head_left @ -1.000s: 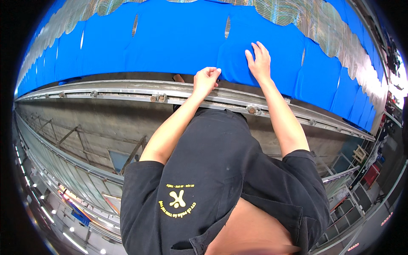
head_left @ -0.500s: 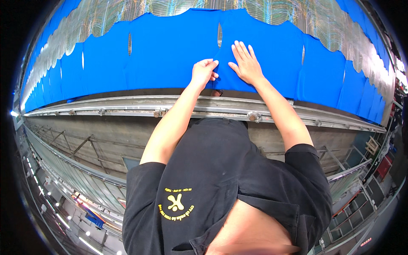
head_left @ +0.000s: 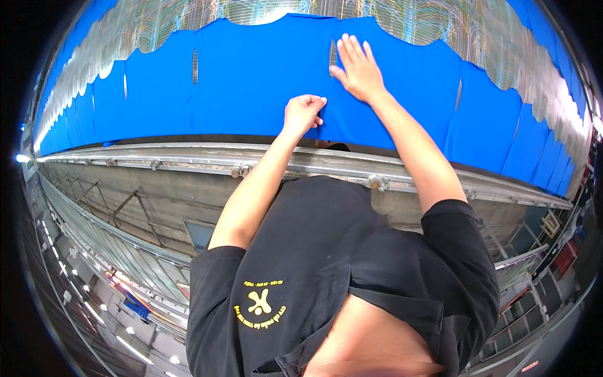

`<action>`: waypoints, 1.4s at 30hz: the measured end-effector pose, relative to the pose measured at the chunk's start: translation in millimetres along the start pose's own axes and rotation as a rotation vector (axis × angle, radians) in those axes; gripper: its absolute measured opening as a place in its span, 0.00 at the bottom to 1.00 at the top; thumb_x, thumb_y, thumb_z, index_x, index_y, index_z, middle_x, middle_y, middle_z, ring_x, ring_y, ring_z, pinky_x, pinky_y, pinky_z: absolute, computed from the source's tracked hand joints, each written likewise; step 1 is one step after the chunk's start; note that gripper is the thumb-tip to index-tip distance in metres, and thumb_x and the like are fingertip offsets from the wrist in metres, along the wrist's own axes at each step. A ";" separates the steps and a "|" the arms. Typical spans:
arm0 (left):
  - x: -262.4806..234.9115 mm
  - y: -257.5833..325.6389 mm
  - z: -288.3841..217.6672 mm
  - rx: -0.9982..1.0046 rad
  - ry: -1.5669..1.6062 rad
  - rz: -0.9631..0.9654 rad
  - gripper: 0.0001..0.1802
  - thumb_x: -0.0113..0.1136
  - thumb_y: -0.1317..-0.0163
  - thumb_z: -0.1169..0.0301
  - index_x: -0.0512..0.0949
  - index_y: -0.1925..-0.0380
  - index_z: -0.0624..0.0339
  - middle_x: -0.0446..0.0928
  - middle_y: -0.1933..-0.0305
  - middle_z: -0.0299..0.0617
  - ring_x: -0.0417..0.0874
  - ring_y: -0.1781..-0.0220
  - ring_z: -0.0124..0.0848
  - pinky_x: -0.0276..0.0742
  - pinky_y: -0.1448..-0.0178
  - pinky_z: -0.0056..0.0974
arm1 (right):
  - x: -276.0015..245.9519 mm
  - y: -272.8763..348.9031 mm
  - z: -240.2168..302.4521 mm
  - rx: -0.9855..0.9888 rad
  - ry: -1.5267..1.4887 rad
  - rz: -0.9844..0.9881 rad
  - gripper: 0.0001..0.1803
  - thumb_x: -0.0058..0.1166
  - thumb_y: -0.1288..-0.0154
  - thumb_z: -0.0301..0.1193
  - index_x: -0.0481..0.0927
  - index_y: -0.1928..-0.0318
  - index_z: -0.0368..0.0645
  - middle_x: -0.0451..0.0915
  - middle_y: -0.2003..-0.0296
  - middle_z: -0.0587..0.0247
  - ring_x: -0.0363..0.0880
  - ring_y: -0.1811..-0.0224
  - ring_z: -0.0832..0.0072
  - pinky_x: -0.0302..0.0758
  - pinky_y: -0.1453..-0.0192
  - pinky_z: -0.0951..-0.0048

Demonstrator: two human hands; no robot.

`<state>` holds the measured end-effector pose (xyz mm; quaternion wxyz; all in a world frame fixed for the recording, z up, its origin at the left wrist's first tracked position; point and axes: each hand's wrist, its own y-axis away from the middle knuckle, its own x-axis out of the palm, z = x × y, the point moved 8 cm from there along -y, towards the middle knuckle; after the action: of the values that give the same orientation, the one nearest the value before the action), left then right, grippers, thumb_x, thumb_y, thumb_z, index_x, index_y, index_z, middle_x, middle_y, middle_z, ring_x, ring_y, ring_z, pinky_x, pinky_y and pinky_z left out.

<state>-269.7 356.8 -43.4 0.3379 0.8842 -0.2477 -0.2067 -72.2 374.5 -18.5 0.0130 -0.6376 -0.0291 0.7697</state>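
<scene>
Blue cut fabric panels [head_left: 257, 75] lie side by side on the long table, their far edges scalloped. My left hand [head_left: 305, 114] is closed in a pinch at the near part of the join between two panels, thumb and forefinger together on the fabric edge. Farther away and to the right, my right hand [head_left: 360, 68] lies open and flat on the right-hand panel [head_left: 402, 81], fingers pointing away from me. Its thumb reaches toward a narrow slit-shaped gap [head_left: 333, 58] between the panels.
A metal rail [head_left: 207, 157] with bolts [head_left: 240, 171] runs along the table's near edge, close to my body. Beyond the panels spreads a shiny surface with multicoloured lines [head_left: 421, 19]. Behind me on the left stands a metal frame structure [head_left: 125, 213].
My right hand has slid farther away across the fabric, fingers still spread flat. My left hand keeps its pinch at the join. The whole view has shifted slightly.
</scene>
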 end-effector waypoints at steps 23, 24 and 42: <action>-267.1 71.7 88.1 0.101 0.245 -0.162 0.18 0.65 0.23 0.57 0.84 0.46 0.61 0.88 0.59 0.41 0.82 0.73 0.21 0.77 0.71 0.27 | -31.1 66.7 218.6 0.031 -0.478 -0.121 0.24 0.64 0.27 0.39 0.81 0.39 0.36 0.83 0.41 0.45 0.81 0.36 0.51 0.73 0.30 0.50; -296.7 73.0 98.9 0.116 0.301 -0.192 0.17 0.65 0.23 0.59 0.84 0.47 0.61 0.88 0.60 0.40 0.81 0.74 0.20 0.76 0.72 0.27 | -41.9 47.8 254.2 -0.034 -0.493 -0.231 0.15 0.67 0.31 0.33 0.85 0.49 0.37 0.88 0.55 0.53 0.86 0.51 0.55 0.79 0.45 0.55; -559.8 35.3 97.0 0.255 0.212 0.041 0.16 0.63 0.22 0.59 0.85 0.50 0.61 0.87 0.61 0.36 0.79 0.70 0.18 0.76 0.67 0.28 | 100.4 -120.7 497.2 0.593 -0.436 0.067 0.15 0.62 0.27 0.40 0.81 0.59 0.41 0.87 0.64 0.51 0.88 0.59 0.50 0.83 0.53 0.49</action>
<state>-775.2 609.2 25.6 0.2515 0.9315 -0.2526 -0.0721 -581.4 486.6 -17.6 0.1656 -0.4278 0.2140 0.8624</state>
